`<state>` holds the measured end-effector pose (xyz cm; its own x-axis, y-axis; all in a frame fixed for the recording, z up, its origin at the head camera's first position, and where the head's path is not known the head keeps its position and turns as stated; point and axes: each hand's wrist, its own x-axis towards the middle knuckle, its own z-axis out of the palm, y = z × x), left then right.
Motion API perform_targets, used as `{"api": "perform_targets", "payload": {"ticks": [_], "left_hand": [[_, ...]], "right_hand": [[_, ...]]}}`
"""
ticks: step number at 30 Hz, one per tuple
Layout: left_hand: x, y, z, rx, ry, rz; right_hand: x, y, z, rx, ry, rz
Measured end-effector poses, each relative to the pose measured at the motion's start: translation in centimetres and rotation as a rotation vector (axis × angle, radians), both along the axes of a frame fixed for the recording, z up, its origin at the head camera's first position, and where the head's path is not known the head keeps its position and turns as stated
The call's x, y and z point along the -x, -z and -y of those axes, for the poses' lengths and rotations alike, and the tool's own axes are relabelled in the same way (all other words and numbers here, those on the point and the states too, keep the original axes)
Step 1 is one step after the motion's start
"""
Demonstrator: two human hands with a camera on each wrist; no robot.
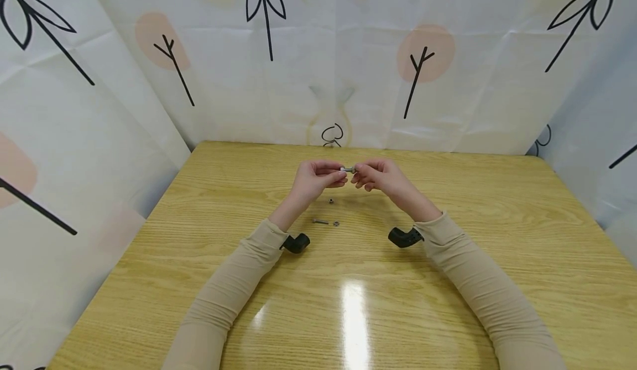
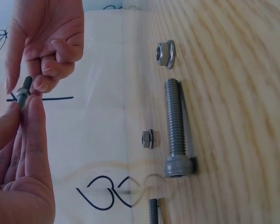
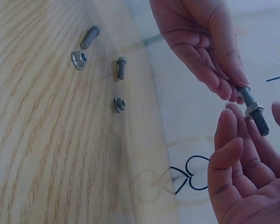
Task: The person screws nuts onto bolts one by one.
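My left hand (image 1: 316, 179) pinches the head end of a metal bolt (image 1: 347, 170) between thumb and fingertips, above the table. Partway along its thread sits a flanged nut (image 3: 254, 110), and the bare threaded tip (image 3: 260, 123) sticks out beyond it. Around that nut end is my right hand (image 1: 380, 177), its fingers loosely bent and its thumb apart from the bolt. Whether a right fingertip touches the nut is hard to tell. Below the hands lie a socket-head bolt (image 2: 175, 128), a flanged nut (image 2: 165, 54) and another nut (image 2: 148, 139).
A second loose bolt (image 3: 122, 67) lies farther back on the wooden table (image 1: 448, 281). Black wrist mounts (image 1: 297, 243) project from both sleeves near the tabletop. A white printed cloth (image 1: 333, 77) hangs behind the table and along its sides.
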<state>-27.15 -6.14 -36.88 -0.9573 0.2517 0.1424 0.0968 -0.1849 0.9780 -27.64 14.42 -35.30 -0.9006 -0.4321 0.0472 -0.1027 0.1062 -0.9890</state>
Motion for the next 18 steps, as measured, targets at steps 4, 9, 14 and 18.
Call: {"api": "perform_targets", "payload": {"ticks": [4, 9, 14, 18], "left_hand": [[-0.08, -0.04, 0.07, -0.007, -0.006, 0.002], [-0.11, -0.12, 0.10, -0.006, -0.013, 0.012], [-0.17, -0.11, 0.13, 0.003, -0.013, 0.012], [-0.13, -0.10, 0.17, 0.009, -0.010, 0.006]], "right_hand": [[-0.19, -0.13, 0.03, -0.024, 0.001, -0.017], [-0.27, -0.15, 0.14, -0.051, -0.003, -0.056], [-0.09, -0.18, 0.28, -0.068, -0.005, -0.029], [-0.03, -0.17, 0.26, -0.054, -0.009, 0.014]]}}
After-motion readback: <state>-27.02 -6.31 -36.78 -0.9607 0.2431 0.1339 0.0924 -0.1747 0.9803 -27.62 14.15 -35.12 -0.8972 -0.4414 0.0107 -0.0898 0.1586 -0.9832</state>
